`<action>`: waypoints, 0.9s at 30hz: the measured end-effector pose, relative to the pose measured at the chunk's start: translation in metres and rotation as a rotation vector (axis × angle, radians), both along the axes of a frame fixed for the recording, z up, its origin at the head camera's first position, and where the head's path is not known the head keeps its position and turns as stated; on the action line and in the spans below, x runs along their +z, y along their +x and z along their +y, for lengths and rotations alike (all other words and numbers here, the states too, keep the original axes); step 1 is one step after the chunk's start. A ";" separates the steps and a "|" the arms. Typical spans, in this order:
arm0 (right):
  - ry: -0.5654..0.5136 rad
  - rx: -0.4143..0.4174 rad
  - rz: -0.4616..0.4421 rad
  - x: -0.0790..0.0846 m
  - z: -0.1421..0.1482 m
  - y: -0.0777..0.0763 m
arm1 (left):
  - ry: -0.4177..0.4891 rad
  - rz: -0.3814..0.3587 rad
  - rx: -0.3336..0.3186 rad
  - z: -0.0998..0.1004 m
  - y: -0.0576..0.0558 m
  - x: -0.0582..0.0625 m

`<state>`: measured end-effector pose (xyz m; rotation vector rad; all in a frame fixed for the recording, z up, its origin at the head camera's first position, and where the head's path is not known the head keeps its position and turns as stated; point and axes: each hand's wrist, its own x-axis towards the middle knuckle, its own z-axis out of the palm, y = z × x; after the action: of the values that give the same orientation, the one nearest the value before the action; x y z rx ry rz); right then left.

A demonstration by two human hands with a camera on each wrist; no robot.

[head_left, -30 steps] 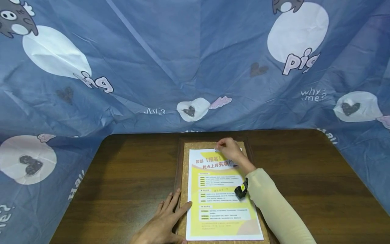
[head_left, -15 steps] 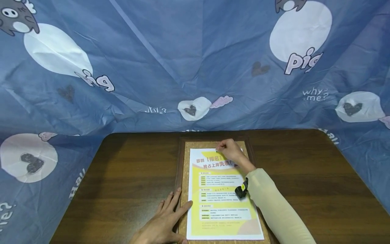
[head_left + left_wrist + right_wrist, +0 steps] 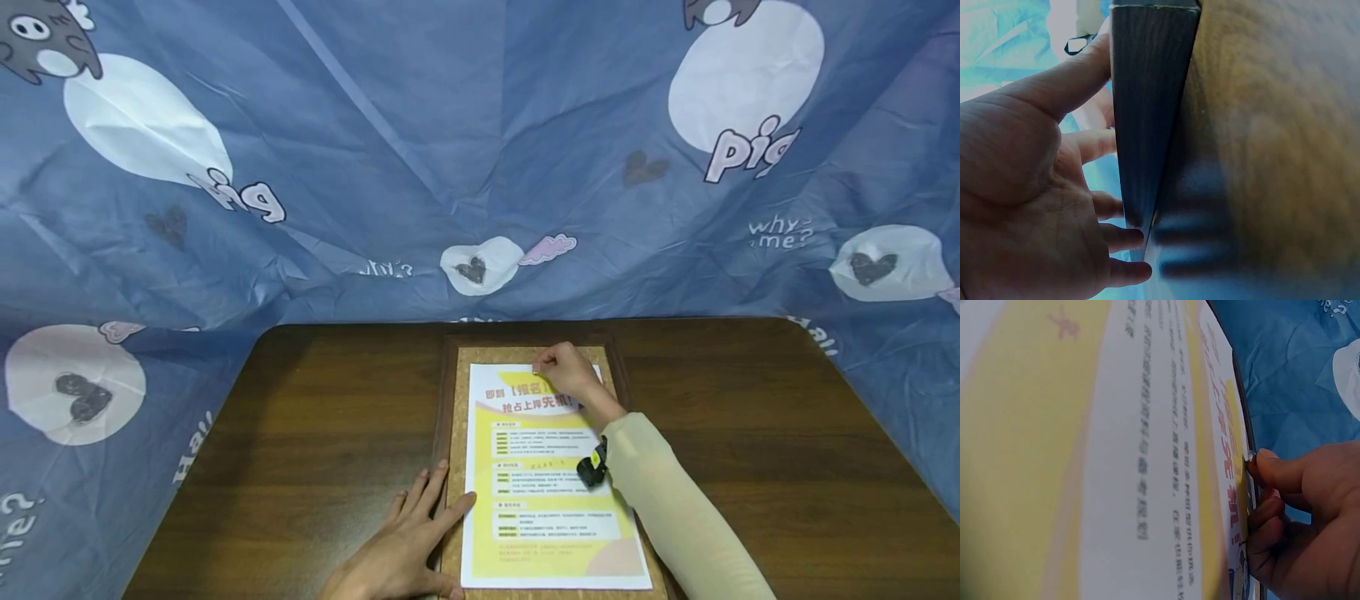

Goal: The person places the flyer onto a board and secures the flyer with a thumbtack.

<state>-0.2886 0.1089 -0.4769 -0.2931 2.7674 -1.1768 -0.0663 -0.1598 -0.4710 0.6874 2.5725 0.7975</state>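
Observation:
A yellow and white printed poster (image 3: 555, 537) lies flat on a cork board (image 3: 460, 383) with a dark wooden frame. My right hand (image 3: 572, 372) is at the poster's top edge, near its middle. Between thumb and forefinger it pinches a small pale pushpin (image 3: 1251, 456), mostly hidden by the fingertips; whether its point is in the cork cannot be told. My left hand (image 3: 401, 537) rests with spread, fairly straight fingers on the board's lower left side. One fingertip reaches the poster's left edge. In the left wrist view, fingers extend along the frame's dark side (image 3: 1147, 112).
The board lies on a brown wooden table (image 3: 322, 417). Behind the table hangs a blue cloth (image 3: 390, 167) printed with pigs and hearts. A black camera (image 3: 592, 471) is strapped to my right wrist, over the poster.
The whole head view has shifted slightly. Both hands stay in nearly the same places on the board, the right one still pinching at the poster's top edge.

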 end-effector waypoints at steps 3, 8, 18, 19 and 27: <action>0.030 -0.016 0.009 -0.001 -0.001 0.000 | 0.000 -0.015 0.004 0.000 0.000 0.001; 0.050 -0.028 -0.006 0.000 -0.002 0.001 | 0.003 -0.026 0.005 0.000 0.000 0.002; 0.059 -0.070 0.016 -0.002 -0.006 0.001 | 0.011 -0.019 0.004 0.000 0.000 0.001; 0.065 -0.078 0.022 -0.003 -0.006 0.000 | 0.010 -0.018 0.003 0.000 0.000 0.001; 0.083 -0.103 0.048 -0.002 -0.008 -0.002 | 0.005 -0.020 0.012 0.000 0.000 0.001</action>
<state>-0.2905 0.1012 -0.4787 -0.1752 2.8952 -1.0863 -0.0660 -0.1595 -0.4703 0.6632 2.5598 0.8107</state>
